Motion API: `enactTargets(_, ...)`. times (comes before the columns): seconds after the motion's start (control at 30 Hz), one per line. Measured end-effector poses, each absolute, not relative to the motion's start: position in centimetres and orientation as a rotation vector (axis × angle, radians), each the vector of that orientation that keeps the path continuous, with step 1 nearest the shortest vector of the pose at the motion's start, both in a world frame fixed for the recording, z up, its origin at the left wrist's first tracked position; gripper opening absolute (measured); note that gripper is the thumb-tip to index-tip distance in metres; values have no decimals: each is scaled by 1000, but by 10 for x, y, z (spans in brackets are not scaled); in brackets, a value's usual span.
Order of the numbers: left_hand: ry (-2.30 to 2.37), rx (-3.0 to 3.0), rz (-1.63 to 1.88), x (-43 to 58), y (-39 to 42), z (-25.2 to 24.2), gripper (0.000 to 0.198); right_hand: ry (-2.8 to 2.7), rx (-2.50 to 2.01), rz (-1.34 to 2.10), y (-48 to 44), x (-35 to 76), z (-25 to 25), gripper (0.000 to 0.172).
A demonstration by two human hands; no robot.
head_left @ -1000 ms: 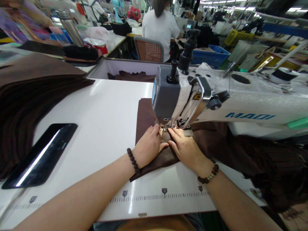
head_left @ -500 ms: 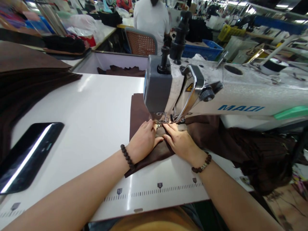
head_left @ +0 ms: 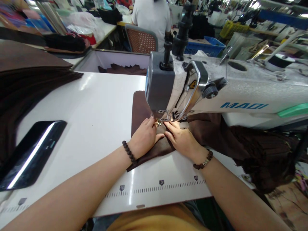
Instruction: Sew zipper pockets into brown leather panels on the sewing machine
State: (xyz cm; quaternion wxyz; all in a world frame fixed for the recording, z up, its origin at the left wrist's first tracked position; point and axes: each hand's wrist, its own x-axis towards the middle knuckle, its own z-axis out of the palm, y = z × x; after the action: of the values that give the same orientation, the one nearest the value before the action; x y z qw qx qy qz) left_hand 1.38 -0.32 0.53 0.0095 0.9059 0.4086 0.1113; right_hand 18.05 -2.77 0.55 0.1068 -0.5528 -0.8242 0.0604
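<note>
A brown fabric piece (head_left: pixel 139 109) lies on the white table (head_left: pixel 96 109) under the head of a white and grey sewing machine (head_left: pixel 183 86). My left hand (head_left: pixel 145 136) rests flat on the fabric just left of the presser foot (head_left: pixel 160 122), fingers stretched toward it. My right hand (head_left: pixel 180 138) presses flat on the fabric to the right of the foot, fingers extended. Both wrists wear bead bracelets. More brown fabric (head_left: pixel 252 150) bunches under the machine arm on the right.
A black phone (head_left: pixel 31 154) lies at the table's left. A stack of brown fabric (head_left: pixel 31 80) sits at the far left. A bin with brown pieces (head_left: pixel 122 67) stands behind the table. A person in a white shirt (head_left: pixel 151 16) sits ahead on a chair (head_left: pixel 141 40). A ruler scale (head_left: pixel 158 187) marks the front edge.
Both hands stay flat on the fabric at the presser foot. The view has shifted slightly; the hands sit a little closer together against the foot.
</note>
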Motion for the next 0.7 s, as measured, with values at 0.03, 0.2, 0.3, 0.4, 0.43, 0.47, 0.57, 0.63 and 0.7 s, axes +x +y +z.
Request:
enactTargets(0.03,1274,2831,344,13,-3,5,39,-2428,-1640,157,-28,180,5,40)
enactTargets(0.2,1243,2852,320,10,-3,4,43,-2419,-1833,-28,-38,178,11,45)
enactTargets(0.3,1149,2874,269,3,7,5,42,-2530,-2010,-15,-41,180,36,51)
enactTargets(0.4,968,2868,214,-13,27,9,33,-2856,-1929,402,-35,185,79,42)
enactTargets(0.43,926,2859,208,-19,34,11,30,-2954,-1805,656,-32,187,92,36)
enactTargets(0.47,911,2854,210,-25,40,14,26,-2991,-1667,963,-29,188,103,32)
enactTargets(0.57,922,2853,228,-38,43,25,21,-2833,-1355,1504,-24,195,112,31)
enactTargets(0.63,922,2839,250,-38,31,30,20,-2737,-1369,1159,-27,201,95,31)
enactTargets(0.7,905,2827,271,-32,14,32,21,-2669,-1413,593,-34,206,68,31)
